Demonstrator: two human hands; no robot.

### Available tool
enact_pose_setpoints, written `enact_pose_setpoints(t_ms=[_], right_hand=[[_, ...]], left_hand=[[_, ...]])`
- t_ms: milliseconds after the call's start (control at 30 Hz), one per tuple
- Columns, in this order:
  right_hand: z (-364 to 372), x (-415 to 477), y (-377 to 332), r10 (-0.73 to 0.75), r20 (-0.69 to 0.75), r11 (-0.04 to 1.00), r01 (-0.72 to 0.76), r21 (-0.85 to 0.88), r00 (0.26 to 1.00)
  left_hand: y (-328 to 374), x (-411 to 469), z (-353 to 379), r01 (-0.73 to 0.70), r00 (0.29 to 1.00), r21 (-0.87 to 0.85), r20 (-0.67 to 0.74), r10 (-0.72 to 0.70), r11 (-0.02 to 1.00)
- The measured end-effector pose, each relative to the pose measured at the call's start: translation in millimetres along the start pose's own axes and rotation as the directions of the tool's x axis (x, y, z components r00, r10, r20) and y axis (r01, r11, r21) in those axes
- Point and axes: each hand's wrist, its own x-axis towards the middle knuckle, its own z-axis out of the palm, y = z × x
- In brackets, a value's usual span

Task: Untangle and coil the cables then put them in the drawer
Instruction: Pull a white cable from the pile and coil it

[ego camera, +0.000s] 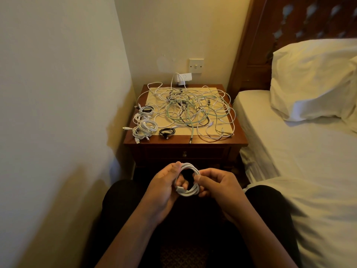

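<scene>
A coiled white cable (191, 192) is held in front of the nightstand (239, 138), below its closed drawer (185, 153). It is gripped by the left hand (164, 186) w/ fingers curled thru the loop, and pinched on the opp. side by the right hand (218, 186) (thumb on top). On the nightstand's front-left, neat white coils (144, 126) and a small black coil (167, 131) are laid. Across its middle & back, a tangle of white, green and black cables (193, 107) is spread.

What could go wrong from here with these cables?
The white coil held between left hand and right hand looks untied, so it may spring loose once released. The drawer is shut while both hands are busy. Pulling at the tangle could drag the finished coils off the nightstand.
</scene>
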Motion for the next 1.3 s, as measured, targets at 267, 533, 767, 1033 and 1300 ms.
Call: enact_pose_setpoints(t_ms=[267,533,767,1033,1300], right_hand=[[-8.3,8.5,-2.0,0.012,-0.008,1.000,-0.012,0.028,1.000],[-16.8,41.8,-19.9,-0.043,-0.047,0.997,0.040,-0.065,0.998],[-14.2,91.0,-30.4,-0.074,0.064,0.979,0.085,-0.185,0.995],[-61.3,190.5,-69.0,-0.283,-0.128,0.811,0.166,-0.561,0.950],[-82.7,279.3,-80.8,-0.354,-0.139,0.527,0.075,-0.846,0.925]], left_hand=[[4.0,9.7,-6.1,0.158,0.981,-0.187,0.138,-0.133,0.970],[21.9,32.3,-24.2,-0.158,0.968,0.680,-0.038,0.250,0.716],[54.0,80.7,-42.3,-0.177,0.914,0.794,-0.087,0.396,0.582],[112.3,175.0,-62.5,-0.013,0.918,0.974,-0.078,0.388,0.225],[137.9,249.4,-72.5,0.070,0.974,0.987,-0.036,0.222,-0.147]])
